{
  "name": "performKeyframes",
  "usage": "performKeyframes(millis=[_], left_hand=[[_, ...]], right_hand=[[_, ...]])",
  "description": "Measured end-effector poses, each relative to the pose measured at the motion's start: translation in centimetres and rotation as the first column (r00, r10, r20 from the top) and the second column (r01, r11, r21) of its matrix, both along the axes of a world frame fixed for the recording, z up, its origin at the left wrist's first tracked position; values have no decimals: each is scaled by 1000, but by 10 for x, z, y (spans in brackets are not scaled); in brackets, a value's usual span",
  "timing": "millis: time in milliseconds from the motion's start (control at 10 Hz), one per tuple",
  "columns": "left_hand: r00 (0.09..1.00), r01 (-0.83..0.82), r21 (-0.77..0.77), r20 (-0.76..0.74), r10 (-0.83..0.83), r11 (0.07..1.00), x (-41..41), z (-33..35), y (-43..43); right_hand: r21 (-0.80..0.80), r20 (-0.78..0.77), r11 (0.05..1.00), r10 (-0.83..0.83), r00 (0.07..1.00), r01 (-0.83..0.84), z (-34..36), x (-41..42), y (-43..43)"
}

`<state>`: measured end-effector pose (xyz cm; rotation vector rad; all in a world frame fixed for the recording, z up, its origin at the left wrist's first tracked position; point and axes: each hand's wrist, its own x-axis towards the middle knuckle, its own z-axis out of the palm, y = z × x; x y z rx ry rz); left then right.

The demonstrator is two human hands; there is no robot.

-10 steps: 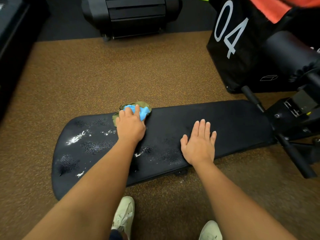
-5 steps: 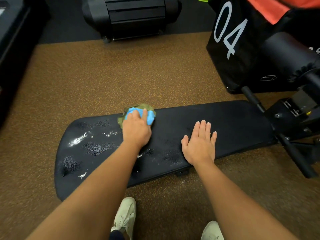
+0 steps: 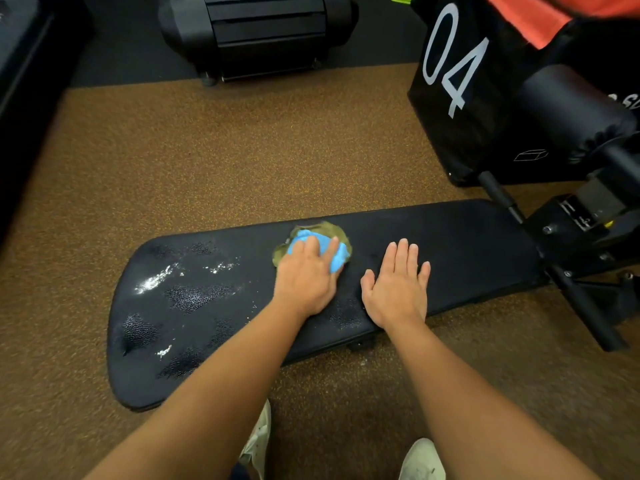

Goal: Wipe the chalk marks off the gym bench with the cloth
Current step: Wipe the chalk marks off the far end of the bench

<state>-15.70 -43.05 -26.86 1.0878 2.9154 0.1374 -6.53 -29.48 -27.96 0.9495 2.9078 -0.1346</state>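
speckled brown rubber floor, black bench pad across it

speckled brown rubber gym floor (image 3: 242,161) underfoot, with long black padded gym bench (image 3: 450,244) lying crosswise, wide end at left. white chalk marks (image 3: 154,280) scattered on left part of pad, smaller fleck (image 3: 163,351) near front edge. crumpled blue and olive-green cloth (image 3: 332,249) on pad near far edge, about mid-length. left hand (image 3: 306,278) pressed palm-down on cloth, fingers spread loosely over it, not clenched. right hand (image 3: 396,282) flat on bare pad just beside cloth, fingers extended, holding nothing. black box with white "04" (image 3: 453,64) beyond right end. pale shoes (image 3: 258,441) below bench edge.
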Motion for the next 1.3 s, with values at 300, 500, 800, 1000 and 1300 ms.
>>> performKeyframes(millis=[300,500,800,1000,1300], left_hand=[[977,-212,-6,35,212,977,-30,2,-6],[999,38,-6,20,-38,999,22,1,11],[983,-179,-29,-37,178,983,-6,-1,-5],[999,46,11,-25,-46,999,1,-6,-17],[996,38,-59,88,-33,998,-2,-3,-5]], right_hand=[[-2,-11,1000,9,1000,-9,0,1,1],[-9,-12,1000,7,1000,-8,1,0,1],[-6,-14,1000,7,1000,-7,2,1,1],[6,-13,1000,4,1000,-4,1,0,0],[6,-5,1000,-1,1000,1,1,0,-1]])
